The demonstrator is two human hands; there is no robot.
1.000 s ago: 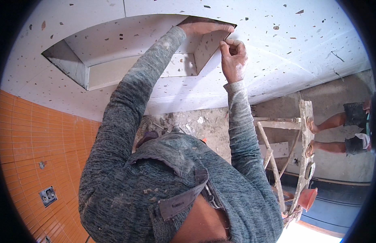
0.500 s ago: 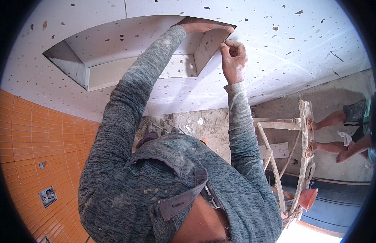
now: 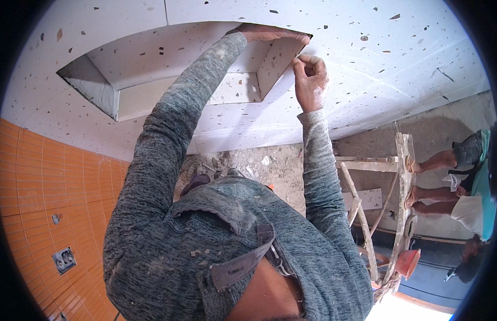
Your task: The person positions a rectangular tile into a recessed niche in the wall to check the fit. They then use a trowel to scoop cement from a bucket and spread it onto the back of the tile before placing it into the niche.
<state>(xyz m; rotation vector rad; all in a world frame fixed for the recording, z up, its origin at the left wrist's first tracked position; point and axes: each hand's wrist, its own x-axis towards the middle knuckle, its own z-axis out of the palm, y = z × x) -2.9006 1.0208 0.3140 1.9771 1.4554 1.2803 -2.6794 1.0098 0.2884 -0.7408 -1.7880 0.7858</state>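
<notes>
A recessed niche opens in a white speckled wall panel. My left hand reaches into its upper right part, fingers stretched out along the top edge toward the corner; the palm side is hidden. Just below that corner, my right hand is closed in a pinch, thumb and forefinger at the niche's right edge. Something thin and small seems to be between those fingertips, too small to name.
Orange tiles with a socket box cover the wall at left. Rubble lies on the floor below. At right stands a wooden trestle with a red scoop-like container; beyond it is another person.
The other person at far right has shifted, bent lower, and more of the body now shows. My two hands stay almost in place, the right a touch lower.
</notes>
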